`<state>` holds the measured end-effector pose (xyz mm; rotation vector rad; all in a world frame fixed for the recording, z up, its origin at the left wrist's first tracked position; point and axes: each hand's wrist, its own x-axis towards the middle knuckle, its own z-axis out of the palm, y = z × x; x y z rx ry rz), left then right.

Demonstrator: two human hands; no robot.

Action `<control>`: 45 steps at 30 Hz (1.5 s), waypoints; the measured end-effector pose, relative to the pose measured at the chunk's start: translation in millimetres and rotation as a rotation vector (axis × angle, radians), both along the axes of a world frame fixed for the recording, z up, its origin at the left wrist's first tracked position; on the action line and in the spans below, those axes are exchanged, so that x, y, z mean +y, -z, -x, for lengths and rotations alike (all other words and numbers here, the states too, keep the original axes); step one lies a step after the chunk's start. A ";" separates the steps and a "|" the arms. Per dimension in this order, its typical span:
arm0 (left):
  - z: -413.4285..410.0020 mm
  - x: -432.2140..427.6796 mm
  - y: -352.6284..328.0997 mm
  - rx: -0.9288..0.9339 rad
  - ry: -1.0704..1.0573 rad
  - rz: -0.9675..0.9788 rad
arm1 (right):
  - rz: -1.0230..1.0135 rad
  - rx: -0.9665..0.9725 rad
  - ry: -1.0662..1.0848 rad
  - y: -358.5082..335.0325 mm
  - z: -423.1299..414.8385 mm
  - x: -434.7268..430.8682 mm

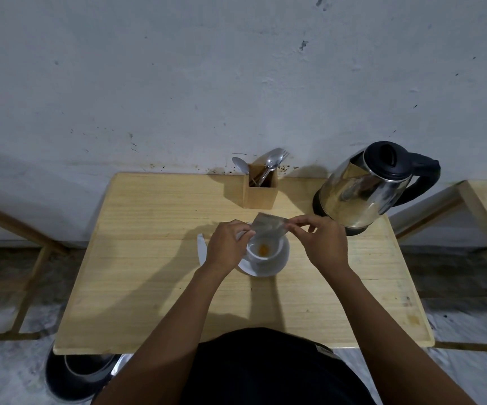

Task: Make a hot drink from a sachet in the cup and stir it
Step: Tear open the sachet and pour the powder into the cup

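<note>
A: Status on the sachet [269,226]?
B: Held above the cup [262,252], tilted. Left hand [227,247] pinches its left edge, right hand [321,241] pinches the right edge with thumb and forefinger, other fingers loose.

A: Cup?
B: White, sitting on a white saucer [280,263], mid table [148,258]. Small orange heap of powder at the bottom.

A: Any print on the sachet?
B: Side facing the camera is plain silver-grey. No brand or text readable.

A: Kettle [365,185]?
B: Steel body, black lid and handle, back right of the table, just beyond the right hand. No label legible.

A: Spoons?
B: In a wooden holder [261,190] at the back edge by the wall, with a fork. Untouched.
</note>
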<state>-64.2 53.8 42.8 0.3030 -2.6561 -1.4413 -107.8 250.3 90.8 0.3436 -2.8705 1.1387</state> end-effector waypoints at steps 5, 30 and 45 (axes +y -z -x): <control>0.0 -0.1 5.6 -0.033 -0.011 0.011 | 0.016 -0.032 0.019 -2.2 1.1 -3.4; -3.3 5.6 8.6 -0.003 -0.038 0.012 | 0.045 -0.139 0.099 2.4 0.6 -12.7; -5.1 5.9 8.5 -0.025 -0.024 0.038 | -0.053 -0.235 -0.027 5.9 6.1 -11.1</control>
